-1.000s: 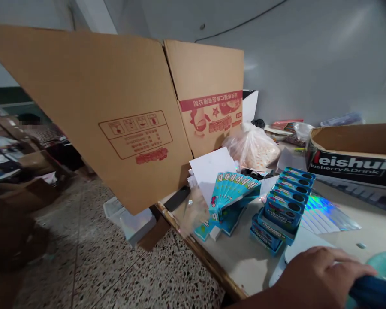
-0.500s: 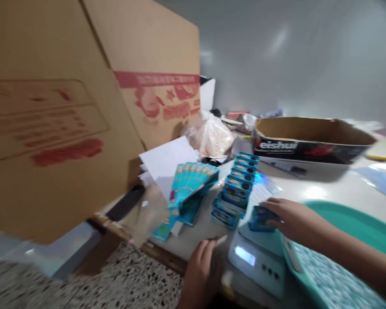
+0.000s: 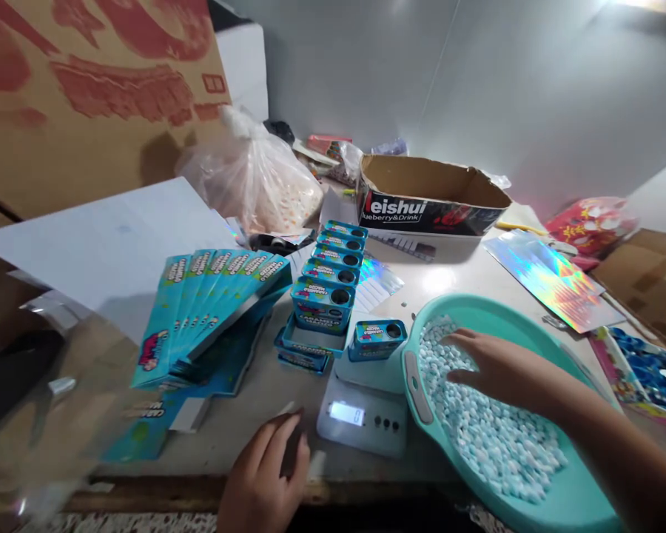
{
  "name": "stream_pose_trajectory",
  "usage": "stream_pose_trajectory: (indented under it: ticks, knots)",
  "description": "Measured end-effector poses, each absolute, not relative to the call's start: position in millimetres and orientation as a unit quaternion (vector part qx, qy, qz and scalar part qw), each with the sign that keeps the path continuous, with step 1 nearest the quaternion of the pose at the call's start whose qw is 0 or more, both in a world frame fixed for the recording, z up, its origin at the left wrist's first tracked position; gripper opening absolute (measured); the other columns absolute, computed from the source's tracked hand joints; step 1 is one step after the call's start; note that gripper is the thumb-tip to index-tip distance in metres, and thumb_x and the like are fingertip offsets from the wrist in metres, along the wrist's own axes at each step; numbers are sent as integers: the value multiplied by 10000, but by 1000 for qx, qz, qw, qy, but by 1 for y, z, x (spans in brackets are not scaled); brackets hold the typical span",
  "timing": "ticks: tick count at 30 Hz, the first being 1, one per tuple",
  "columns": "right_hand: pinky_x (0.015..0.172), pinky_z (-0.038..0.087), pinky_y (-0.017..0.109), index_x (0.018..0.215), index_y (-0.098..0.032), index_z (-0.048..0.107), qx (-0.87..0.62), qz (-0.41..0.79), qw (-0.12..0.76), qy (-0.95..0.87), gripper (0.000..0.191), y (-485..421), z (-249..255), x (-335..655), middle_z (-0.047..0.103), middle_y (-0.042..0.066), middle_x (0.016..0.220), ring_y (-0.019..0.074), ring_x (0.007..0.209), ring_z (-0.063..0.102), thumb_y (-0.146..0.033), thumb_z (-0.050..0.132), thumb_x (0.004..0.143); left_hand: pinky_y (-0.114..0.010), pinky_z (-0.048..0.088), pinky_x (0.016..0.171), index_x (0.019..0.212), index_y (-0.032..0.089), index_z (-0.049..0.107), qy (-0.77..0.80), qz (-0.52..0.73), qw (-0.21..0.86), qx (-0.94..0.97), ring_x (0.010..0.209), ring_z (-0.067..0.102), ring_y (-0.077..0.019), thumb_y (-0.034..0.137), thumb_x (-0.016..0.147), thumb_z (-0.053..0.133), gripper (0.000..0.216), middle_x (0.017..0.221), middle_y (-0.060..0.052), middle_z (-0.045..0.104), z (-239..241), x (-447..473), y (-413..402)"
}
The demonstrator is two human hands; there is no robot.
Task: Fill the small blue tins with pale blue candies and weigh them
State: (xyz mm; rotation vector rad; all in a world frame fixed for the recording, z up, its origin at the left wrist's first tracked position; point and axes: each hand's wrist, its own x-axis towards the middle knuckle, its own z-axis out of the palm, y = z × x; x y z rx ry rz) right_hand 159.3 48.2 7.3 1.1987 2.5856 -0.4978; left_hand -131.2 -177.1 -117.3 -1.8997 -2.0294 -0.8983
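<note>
My right hand [image 3: 496,366] reaches into a teal basin [image 3: 555,348], its fingers spread over the small white and pale blue candies [image 3: 493,437] that fill it. A blue tin [image 3: 377,338] with a round hole in its lid sits on a small white digital scale [image 3: 360,403] just left of the basin. My left hand [image 3: 266,477] rests at the table's front edge beside the scale, fingers curled over a small flat white piece; I cannot tell whether it grips it.
A row of blue tins [image 3: 330,270] stands behind the scale. Fanned teal cards [image 3: 211,303] lie to the left. A big cardboard box [image 3: 89,89], a plastic bag [image 3: 255,178], an open dark carton [image 3: 427,196] and holographic sheets [image 3: 549,277] surround them.
My view swung right and down from the big box to the table. My right hand left the blue tin on the scale and moved into the basin of candies.
</note>
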Motion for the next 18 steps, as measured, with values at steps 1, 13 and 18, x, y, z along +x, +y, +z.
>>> stream_pose_trajectory:
  ticks: [1,13,18]
  knots:
    - [925,541,471,1315,-170,599,408,-183,138,884,483,50,-4,166,618,161,1300,325,1094,648,-316,672,860,-272,553,848,1121,165,616,-690,-301,110,-649,913,707,-179,228,946,516,211,1015,-60,723,-117,-131,-176]
    - [915,533,468,1136,-170,694,391,-191,182,882,347,61,-35,163,677,146,1166,329,1040,660,-154,652,791,-309,523,868,1102,129,614,-693,-265,91,-664,896,688,-187,188,940,548,184,978,-70,730,-119,-131,-175]
    - [818,544,413,1078,-206,713,385,-222,178,878,284,65,-37,171,721,110,1090,289,952,692,-159,559,845,-315,515,892,1088,161,619,-684,-251,84,-679,919,679,-189,167,927,560,171,971,-53,731,-115,-131,-173]
